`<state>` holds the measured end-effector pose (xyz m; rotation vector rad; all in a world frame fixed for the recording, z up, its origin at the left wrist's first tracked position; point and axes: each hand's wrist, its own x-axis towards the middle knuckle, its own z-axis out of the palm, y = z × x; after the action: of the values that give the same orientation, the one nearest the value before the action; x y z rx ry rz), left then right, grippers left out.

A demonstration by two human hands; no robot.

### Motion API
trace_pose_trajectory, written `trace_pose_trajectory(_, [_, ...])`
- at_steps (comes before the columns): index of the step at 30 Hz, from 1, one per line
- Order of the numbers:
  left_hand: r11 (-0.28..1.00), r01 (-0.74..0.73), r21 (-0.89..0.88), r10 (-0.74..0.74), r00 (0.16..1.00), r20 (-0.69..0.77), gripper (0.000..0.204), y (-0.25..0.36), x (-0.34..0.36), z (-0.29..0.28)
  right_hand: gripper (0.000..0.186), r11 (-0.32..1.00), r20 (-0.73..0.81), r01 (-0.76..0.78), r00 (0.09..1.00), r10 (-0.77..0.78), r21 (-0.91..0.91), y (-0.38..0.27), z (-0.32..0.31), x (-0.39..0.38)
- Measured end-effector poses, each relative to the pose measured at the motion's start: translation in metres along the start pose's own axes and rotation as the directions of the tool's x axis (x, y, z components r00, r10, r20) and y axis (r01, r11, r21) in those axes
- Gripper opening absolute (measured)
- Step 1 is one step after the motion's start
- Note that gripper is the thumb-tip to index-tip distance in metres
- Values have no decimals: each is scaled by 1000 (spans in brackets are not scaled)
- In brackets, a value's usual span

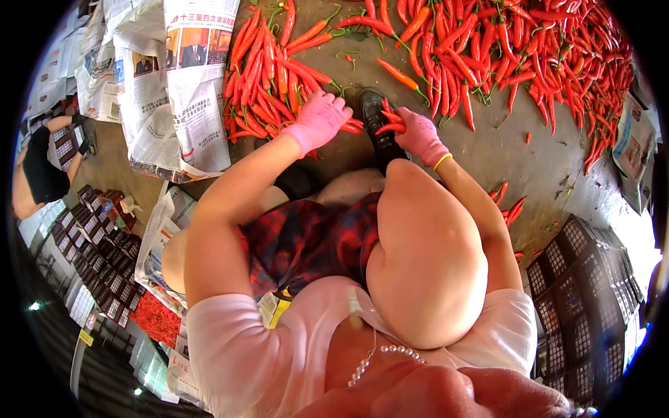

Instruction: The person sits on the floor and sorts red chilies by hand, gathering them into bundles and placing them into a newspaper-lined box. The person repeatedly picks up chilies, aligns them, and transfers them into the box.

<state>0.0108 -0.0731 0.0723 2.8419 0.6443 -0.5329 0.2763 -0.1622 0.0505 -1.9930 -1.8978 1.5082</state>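
My left hand [319,120], in a pink glove, is closed at the right edge of a small pile of red chili peppers [259,66]. Red tips [355,127] stick out beside its curled fingers; the grip itself is partly hidden. My right hand [420,135], also gloved in pink, is closed around a few red chili peppers [392,120] that point left, above my black shoe [380,132]. A gap lies between the two hands.
A large heap of red chilies [516,49] spreads across the floor at far right. Newspaper [198,83] lines something upright beside the small pile. Dark plastic crates [585,292] stand at right, more crates [97,251] at left. Another person [45,164] is at far left.
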Motion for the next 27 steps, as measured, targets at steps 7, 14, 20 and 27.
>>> trace_pose_trajectory(7, [960,277,-44,-235,879,415,19,-46,-4,11,36,958,-220,25,971,-91,-285,-40,-52,30])
trace_pose_trajectory(14, [-143,147,-979,-624,754,205,23,-66,88,-38,21,707,-288,-50,931,-222,-705,-21,-13,91])
trace_pose_trajectory(20, [-29,302,-953,-849,496,183,21,-85,167,-20,26,748,-132,160,940,-315,-645,-20,-26,82])
trace_pose_trajectory(27, [-440,-530,-724,-877,425,222,46,-80,97,-8,39,982,-493,175,850,-184,-66,-2,-64,67])
